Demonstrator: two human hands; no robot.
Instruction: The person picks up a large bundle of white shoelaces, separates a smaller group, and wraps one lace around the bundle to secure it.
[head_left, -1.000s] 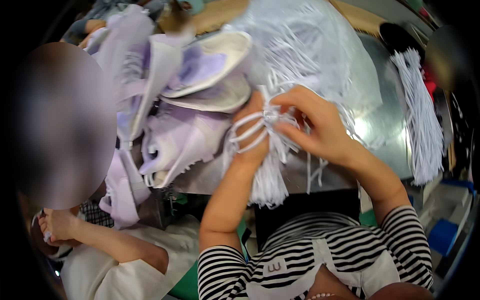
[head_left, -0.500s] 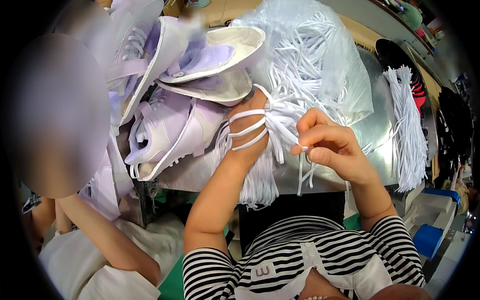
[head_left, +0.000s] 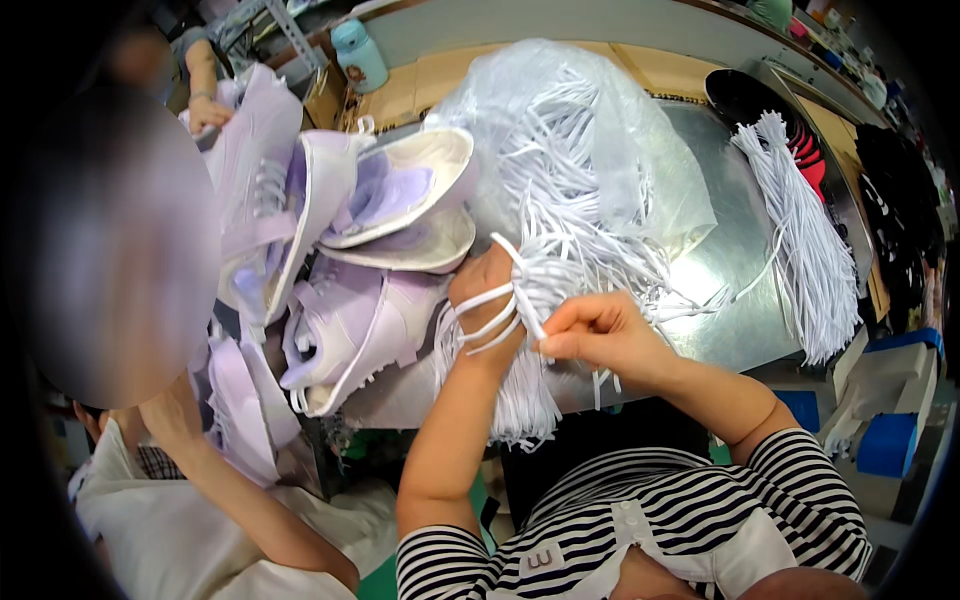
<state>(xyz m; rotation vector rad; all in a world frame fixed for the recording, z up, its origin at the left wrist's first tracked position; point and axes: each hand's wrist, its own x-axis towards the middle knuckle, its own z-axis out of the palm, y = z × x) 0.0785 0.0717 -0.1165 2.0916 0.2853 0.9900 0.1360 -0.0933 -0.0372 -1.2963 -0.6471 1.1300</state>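
My left hand [head_left: 485, 288] is closed round a thick bundle of white shoelaces [head_left: 522, 405], whose lower ends hang at the near table edge. A few strands loop across the back of that hand. Close beside it on the right, my right hand [head_left: 612, 338] pinches the end of one white lace [head_left: 531, 315] between thumb and fingers. The tips of my left fingers are hidden behind the laces. Just beyond my hands, more loose white laces [head_left: 570, 200] spill from a clear plastic bag [head_left: 665, 165].
Lilac and white shoes [head_left: 385, 315] are piled on the left. Another lace bundle [head_left: 800, 240] lies right on the metal table [head_left: 735, 135], near black and red pieces [head_left: 808, 165]. A co-worker's forearm [head_left: 235, 505] is at lower left, another person's hand [head_left: 207, 112] farther back. A blue bottle [head_left: 360, 57] stands behind.
My right hand has moved left, close to my left hand, bringing the pinched lace across the bundle. The view has tilted, so more of the table's far side shows.
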